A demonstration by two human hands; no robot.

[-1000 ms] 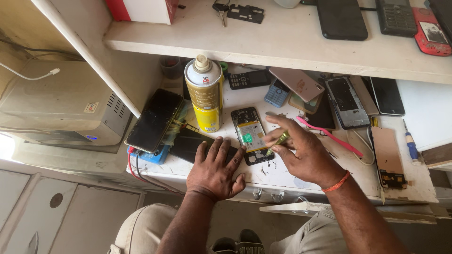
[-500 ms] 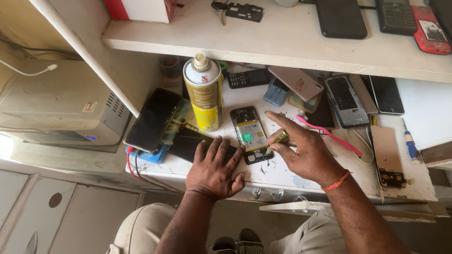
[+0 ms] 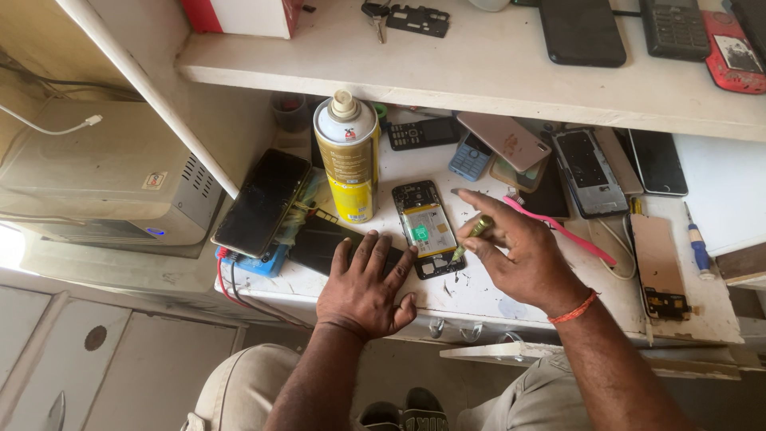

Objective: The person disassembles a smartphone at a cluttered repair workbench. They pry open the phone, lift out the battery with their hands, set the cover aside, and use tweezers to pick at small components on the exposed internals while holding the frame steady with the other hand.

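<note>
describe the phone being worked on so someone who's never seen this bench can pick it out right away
Start at the tall yellow spray can standing on the white workbench under the shelf. Just right of its base lies an opened phone, back cover off, between the left hand and the right hand, which holds a small tool to it. Unlike the other phones around, it shows a pale battery with a green sticker.

We cannot see the tip of the small tool [image 3: 471,236] in our right hand [image 3: 523,259]; it is too fine. Our left hand [image 3: 363,287] hides part of a dark panel [image 3: 319,242]. The red phone [image 3: 738,52] and the red and white box [image 3: 239,14] run off the frame's edge.
</note>
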